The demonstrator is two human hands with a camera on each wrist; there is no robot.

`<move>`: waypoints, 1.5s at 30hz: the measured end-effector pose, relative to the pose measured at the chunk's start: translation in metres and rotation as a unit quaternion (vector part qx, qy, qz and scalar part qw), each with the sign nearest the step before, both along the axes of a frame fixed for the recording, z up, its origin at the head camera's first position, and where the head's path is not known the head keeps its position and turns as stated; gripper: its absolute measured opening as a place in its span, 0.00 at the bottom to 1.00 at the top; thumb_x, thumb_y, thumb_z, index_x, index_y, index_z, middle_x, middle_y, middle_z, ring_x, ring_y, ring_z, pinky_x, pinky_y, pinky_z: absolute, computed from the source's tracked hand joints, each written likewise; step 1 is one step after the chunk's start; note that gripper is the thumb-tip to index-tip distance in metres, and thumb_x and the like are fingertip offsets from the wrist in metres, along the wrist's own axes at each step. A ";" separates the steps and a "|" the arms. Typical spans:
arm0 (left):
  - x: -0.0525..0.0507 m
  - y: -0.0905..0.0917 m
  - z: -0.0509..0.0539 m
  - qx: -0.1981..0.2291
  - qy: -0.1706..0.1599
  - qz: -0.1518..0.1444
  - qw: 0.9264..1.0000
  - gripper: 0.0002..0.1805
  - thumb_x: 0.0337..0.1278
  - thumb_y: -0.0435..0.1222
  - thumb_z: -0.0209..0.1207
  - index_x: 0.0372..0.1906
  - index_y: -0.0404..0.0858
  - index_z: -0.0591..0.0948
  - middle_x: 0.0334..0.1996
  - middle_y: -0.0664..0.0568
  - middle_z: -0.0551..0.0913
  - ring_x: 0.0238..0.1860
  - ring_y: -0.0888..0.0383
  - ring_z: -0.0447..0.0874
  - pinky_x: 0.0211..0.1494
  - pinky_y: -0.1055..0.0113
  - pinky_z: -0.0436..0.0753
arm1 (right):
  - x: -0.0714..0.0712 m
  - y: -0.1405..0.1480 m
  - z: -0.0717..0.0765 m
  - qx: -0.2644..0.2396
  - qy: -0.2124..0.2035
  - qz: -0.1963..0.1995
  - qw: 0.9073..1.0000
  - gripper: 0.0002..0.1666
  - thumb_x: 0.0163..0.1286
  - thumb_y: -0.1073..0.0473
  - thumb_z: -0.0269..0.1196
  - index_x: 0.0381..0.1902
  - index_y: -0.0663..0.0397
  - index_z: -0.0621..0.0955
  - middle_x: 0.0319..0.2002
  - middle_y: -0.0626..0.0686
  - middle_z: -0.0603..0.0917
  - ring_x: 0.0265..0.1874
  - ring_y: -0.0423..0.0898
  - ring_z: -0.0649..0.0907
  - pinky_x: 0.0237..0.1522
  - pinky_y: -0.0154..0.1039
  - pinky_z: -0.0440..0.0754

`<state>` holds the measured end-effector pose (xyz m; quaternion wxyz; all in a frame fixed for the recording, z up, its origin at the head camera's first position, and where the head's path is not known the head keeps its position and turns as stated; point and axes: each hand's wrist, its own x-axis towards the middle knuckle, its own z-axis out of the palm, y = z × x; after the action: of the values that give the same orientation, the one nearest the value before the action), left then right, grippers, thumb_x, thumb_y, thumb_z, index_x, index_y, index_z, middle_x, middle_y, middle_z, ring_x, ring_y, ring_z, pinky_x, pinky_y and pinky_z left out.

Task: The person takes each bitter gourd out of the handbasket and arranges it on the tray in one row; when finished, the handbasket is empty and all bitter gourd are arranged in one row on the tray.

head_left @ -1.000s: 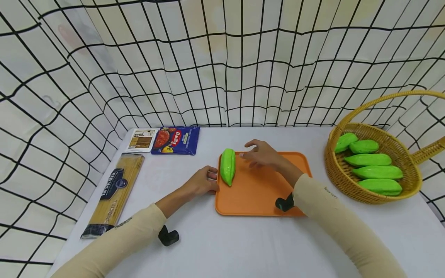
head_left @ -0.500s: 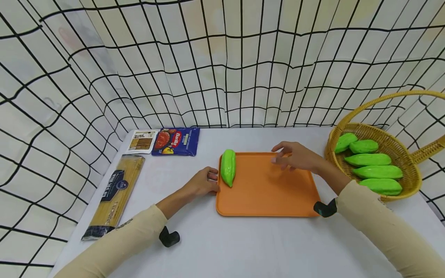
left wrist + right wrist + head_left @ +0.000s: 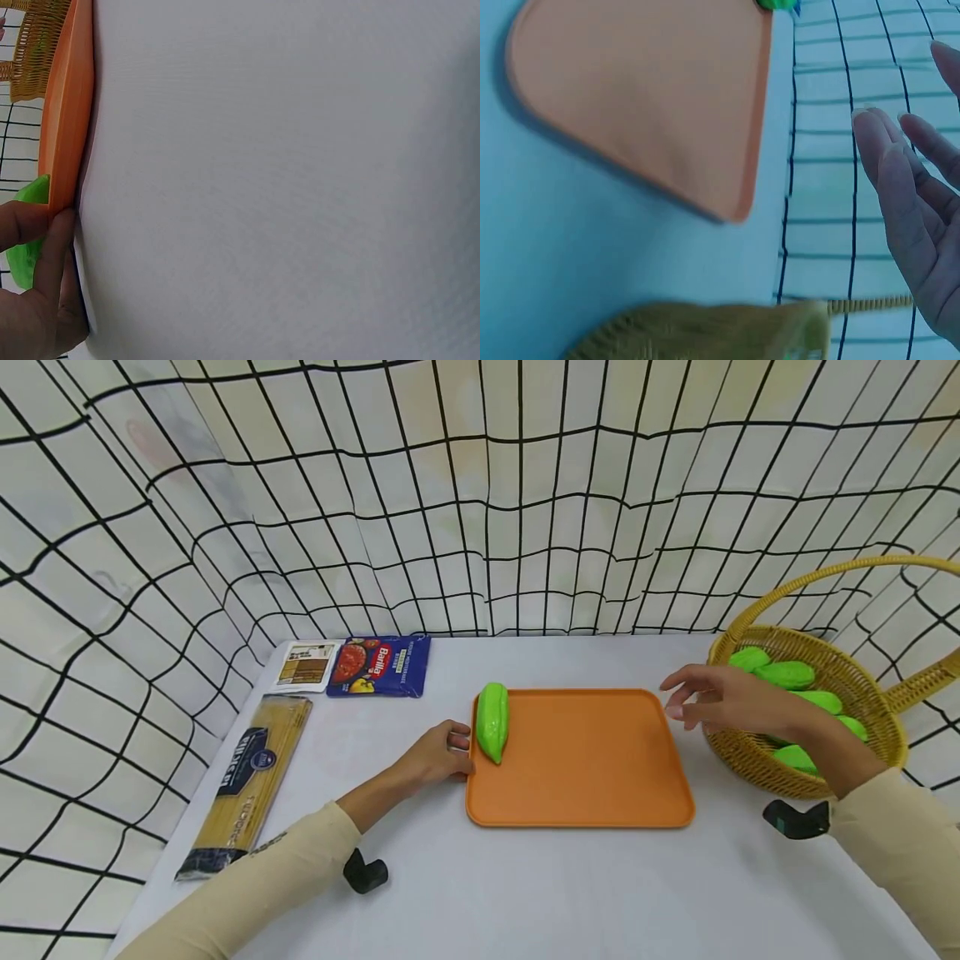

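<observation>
An orange tray (image 3: 585,760) lies mid-table with one green fruit-like object (image 3: 492,722) upright along its left end. My left hand (image 3: 437,752) pinches the tray's left edge; in the left wrist view the thumb and a finger (image 3: 51,262) meet on the rim (image 3: 64,120). My right hand (image 3: 742,697), empty with fingers loosely bent, hovers between the tray and the wicker basket (image 3: 885,718), partly covering the basket. Inside the basket are several green pieces (image 3: 786,674). In the right wrist view the hand (image 3: 919,195) holds nothing.
At the left lie a long pack of pasta (image 3: 247,785), a blue Barilla pouch (image 3: 380,666) and a small white packet (image 3: 306,666). The basket's tall handle (image 3: 840,568) arches up at the right. Black netting over white cloth (image 3: 525,527) surrounds the table's back and sides.
My right hand has moved right, from above the tray near the green object to the basket's left side. My left hand has stayed at the tray's edge.
</observation>
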<state>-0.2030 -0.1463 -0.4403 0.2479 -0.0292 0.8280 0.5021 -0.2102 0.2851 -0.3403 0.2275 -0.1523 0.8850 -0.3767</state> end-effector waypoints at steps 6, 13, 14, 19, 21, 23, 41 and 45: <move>0.000 0.000 0.000 -0.001 0.001 0.002 1.000 0.36 0.51 0.27 0.67 0.67 0.34 0.69 0.55 0.42 0.76 0.47 0.53 0.82 0.46 0.65 0.89 | 0.003 0.042 0.007 0.012 0.017 -0.024 0.999 0.29 0.72 0.48 0.63 0.65 0.53 0.72 0.50 0.59 0.81 0.42 0.51 0.85 0.39 0.41 0.87; 0.000 -0.001 0.000 -0.004 0.001 0.003 1.000 0.36 0.50 0.27 0.67 0.68 0.34 0.69 0.55 0.42 0.76 0.47 0.53 0.82 0.47 0.65 0.88 | -0.004 0.084 0.010 0.047 0.036 -0.061 0.996 0.31 0.75 0.48 0.59 0.68 0.58 0.69 0.51 0.56 0.82 0.42 0.45 0.86 0.41 0.44 0.89; 0.000 -0.001 0.000 -0.006 0.002 0.002 1.000 0.37 0.50 0.27 0.67 0.67 0.34 0.69 0.55 0.42 0.77 0.47 0.53 0.82 0.48 0.65 0.88 | -0.006 0.088 0.010 0.055 0.036 -0.064 0.996 0.32 0.75 0.48 0.59 0.68 0.59 0.68 0.53 0.58 0.82 0.42 0.46 0.86 0.42 0.45 0.89; 0.001 -0.002 0.000 -0.012 0.005 0.003 1.000 0.37 0.49 0.27 0.68 0.67 0.34 0.69 0.55 0.42 0.77 0.47 0.53 0.83 0.48 0.65 0.88 | -0.017 0.103 0.006 0.086 0.030 -0.080 0.993 0.36 0.75 0.45 0.57 0.71 0.62 0.64 0.60 0.69 0.77 0.42 0.48 0.86 0.44 0.50 0.89; 0.001 -0.002 0.000 -0.012 0.006 0.004 1.000 0.37 0.49 0.27 0.68 0.67 0.34 0.69 0.55 0.42 0.77 0.47 0.53 0.83 0.48 0.65 0.88 | -0.020 0.108 0.005 0.097 0.032 -0.083 0.991 0.37 0.76 0.45 0.57 0.71 0.63 0.64 0.61 0.72 0.76 0.43 0.48 0.86 0.45 0.52 0.89; 0.001 -0.002 0.000 -0.012 0.007 0.004 1.000 0.37 0.49 0.27 0.68 0.67 0.33 0.69 0.54 0.42 0.77 0.47 0.53 0.83 0.48 0.65 0.88 | -0.024 0.112 0.004 0.107 0.037 -0.087 0.990 0.38 0.76 0.45 0.56 0.72 0.64 0.63 0.61 0.74 0.75 0.43 0.49 0.86 0.45 0.54 0.88; 0.002 -0.003 -0.001 -0.011 0.008 0.001 1.000 0.36 0.50 0.27 0.67 0.67 0.34 0.69 0.54 0.43 0.77 0.46 0.53 0.83 0.48 0.65 0.88 | -0.057 0.146 -0.007 0.121 0.002 -0.164 0.979 0.46 0.74 0.37 0.55 0.71 0.72 0.61 0.46 0.63 0.87 0.36 0.45 0.88 0.38 0.43 0.89; 0.003 -0.002 0.000 -0.016 0.010 -0.002 1.000 0.36 0.50 0.28 0.68 0.67 0.34 0.69 0.55 0.43 0.77 0.47 0.53 0.83 0.49 0.64 0.88 | -0.060 0.151 -0.009 0.130 0.006 -0.177 0.976 0.47 0.75 0.37 0.53 0.70 0.76 0.60 0.38 0.59 0.88 0.34 0.47 0.87 0.36 0.45 0.89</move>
<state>-0.2000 -0.1482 -0.4402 0.2408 -0.0263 0.8383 0.4884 -0.2701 0.4357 -0.3490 0.1698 0.0356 0.9406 -0.2919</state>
